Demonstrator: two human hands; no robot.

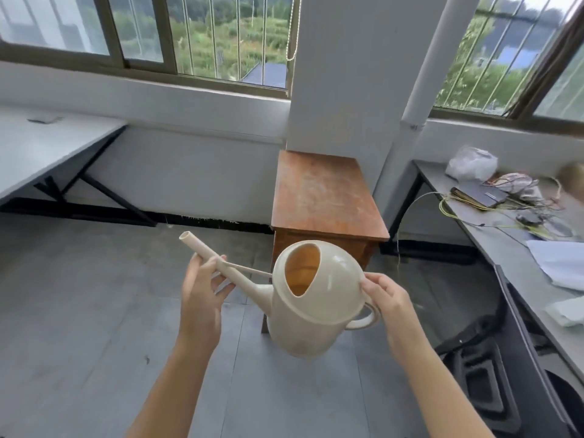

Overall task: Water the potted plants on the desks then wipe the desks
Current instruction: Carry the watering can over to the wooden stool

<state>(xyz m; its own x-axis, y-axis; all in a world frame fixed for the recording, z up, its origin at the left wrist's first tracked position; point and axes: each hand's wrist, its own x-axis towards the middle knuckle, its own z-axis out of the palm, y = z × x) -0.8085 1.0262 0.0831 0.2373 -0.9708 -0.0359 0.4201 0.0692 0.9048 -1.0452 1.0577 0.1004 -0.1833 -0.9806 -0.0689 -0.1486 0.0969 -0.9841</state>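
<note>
The left hand (202, 295) gripped the spout (194, 245); the right hand (390, 298) merely pinched the watering can (316, 311) by its dome. That weak grip could have let it swing and spill.

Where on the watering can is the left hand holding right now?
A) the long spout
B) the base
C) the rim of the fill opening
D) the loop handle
A: the left hand has its fingers curled round the long spout of the watering can, while the loop handle is on the far side, by the right hand.
</note>
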